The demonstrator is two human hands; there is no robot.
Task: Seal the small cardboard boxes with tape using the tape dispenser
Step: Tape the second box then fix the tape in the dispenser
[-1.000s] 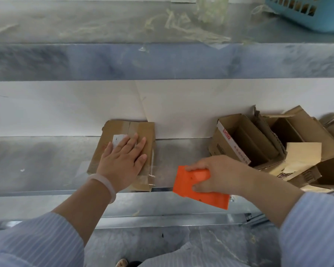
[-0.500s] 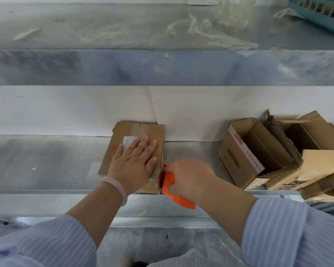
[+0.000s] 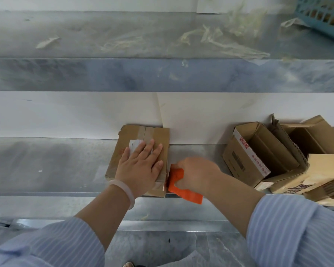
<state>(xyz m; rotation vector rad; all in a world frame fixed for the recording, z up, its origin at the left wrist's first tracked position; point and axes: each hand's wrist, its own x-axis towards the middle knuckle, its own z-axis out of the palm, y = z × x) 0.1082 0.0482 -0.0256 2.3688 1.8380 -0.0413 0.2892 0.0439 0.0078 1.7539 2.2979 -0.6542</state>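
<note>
A small closed cardboard box [image 3: 154,134] lies flat on the metal shelf [image 3: 46,162], with a strip of tape down its top and a white label. My left hand [image 3: 140,166] presses flat on the box's top, fingers straight. My right hand [image 3: 196,175] grips the orange tape dispenser [image 3: 178,186], whose front edge touches the box's right side near its front corner. The tape roll itself is hidden behind my hand.
Several open, empty cardboard boxes [image 3: 258,157] are piled at the right end of the shelf. A higher shelf [image 3: 123,74] overhangs, strewn with tape scraps [image 3: 229,41], and a blue basket [image 3: 324,16] stands at its right end. A white wall backs the shelf.
My right hand has carried the orange dispenser leftward from the shelf's front edge up against the right side of the box. My left hand has stayed pressed on the box top.
</note>
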